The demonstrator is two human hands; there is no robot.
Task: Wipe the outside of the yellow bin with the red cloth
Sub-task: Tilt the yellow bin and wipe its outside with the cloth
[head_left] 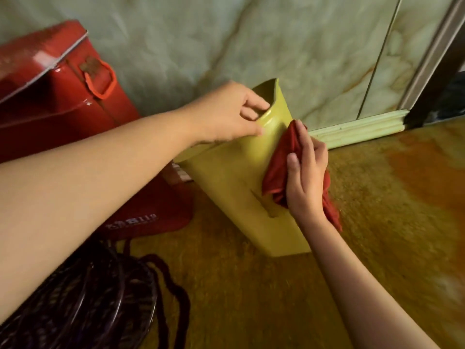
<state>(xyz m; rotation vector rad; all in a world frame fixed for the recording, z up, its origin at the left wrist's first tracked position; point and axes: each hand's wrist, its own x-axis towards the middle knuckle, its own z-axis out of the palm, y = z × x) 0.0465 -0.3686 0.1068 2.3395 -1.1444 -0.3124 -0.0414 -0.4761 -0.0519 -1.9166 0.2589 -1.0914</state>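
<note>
Part of the yellow bin [234, 172] is being hidden by the red cloth [281, 167]; the red box [50, 79] is being cropped, its lettering perhaps unreadable

We find open floor [377, 222] right of the yellow bin [239, 192]; a red metal box [63, 96] and wall [251, 46] crowd its left and rear.
</note>
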